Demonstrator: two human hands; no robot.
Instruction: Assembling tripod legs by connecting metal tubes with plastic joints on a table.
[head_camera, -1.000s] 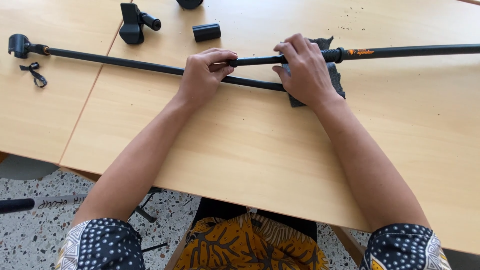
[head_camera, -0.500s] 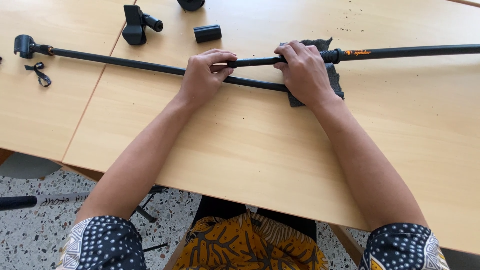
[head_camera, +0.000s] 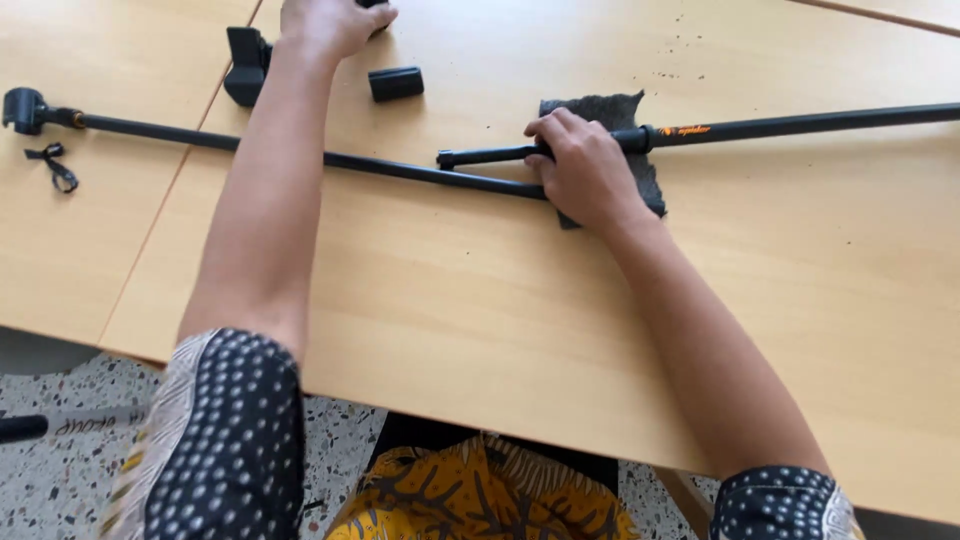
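Black poles (head_camera: 480, 168) lay crosswise near the table's (head_camera: 480, 330) far edge; right hand (head_camera: 585, 170) pinned them on the grey cloth (head_camera: 600, 108), grip closed. Left hand (head_camera: 325, 22) reached a small black part by the far edge; grip unclear.

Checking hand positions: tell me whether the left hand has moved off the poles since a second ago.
Yes. The left hand left the black poles and reached away across the table, past the small black block.
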